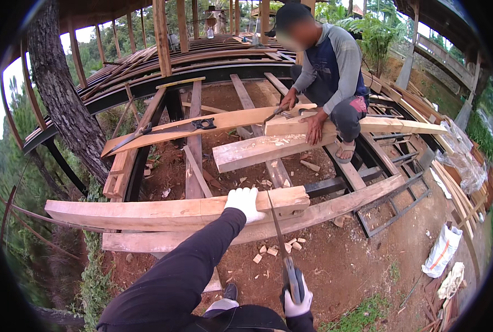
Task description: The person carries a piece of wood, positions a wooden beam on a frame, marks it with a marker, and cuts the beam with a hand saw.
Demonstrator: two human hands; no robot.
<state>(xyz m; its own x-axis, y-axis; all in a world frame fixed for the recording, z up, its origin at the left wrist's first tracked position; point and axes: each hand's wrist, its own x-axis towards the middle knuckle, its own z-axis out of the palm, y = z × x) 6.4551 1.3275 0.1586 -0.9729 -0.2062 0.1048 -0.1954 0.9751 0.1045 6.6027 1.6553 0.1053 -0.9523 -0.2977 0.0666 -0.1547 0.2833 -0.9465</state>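
Note:
My left hand, in a white glove, grips the top of a thick, pale wooden beam near its right end. My right hand, also gloved, is closed around the handle of a handsaw. The saw's blade points away from me, and its far part crosses the beam's notched right end, just right of my left hand. Whether the teeth touch the wood I cannot tell. Under this beam lies a second long timber.
A person crouches beyond, one hand on a timber, the other holding a tool. Another saw lies on a plank at left. Wood offcuts litter the dirt. A tree trunk stands left, a white sack right.

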